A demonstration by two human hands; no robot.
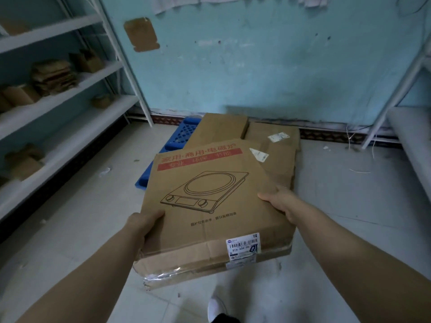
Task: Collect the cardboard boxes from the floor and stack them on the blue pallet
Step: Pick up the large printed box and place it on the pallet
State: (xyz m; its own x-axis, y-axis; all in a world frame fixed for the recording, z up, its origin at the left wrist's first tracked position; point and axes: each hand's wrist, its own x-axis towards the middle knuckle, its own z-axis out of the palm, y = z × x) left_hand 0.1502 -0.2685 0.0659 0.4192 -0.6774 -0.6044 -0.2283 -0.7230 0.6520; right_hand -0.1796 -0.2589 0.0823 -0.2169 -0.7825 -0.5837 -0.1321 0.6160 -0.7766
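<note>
Cardboard box [210, 213] held off the floor, just short of blue pallet [178, 138]; left hand [144, 226] and right hand [277, 201] both clasped round its side edges. Carrying step, apparently. Next: lowering flat onto stacked boxes [272, 145] there, edges squared.

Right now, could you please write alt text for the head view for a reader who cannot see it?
A left hand and a right hand grip the side edges of a cardboard box printed with a cooktop drawing. More cardboard boxes lie on a blue pallet by a turquoise wall.
</note>
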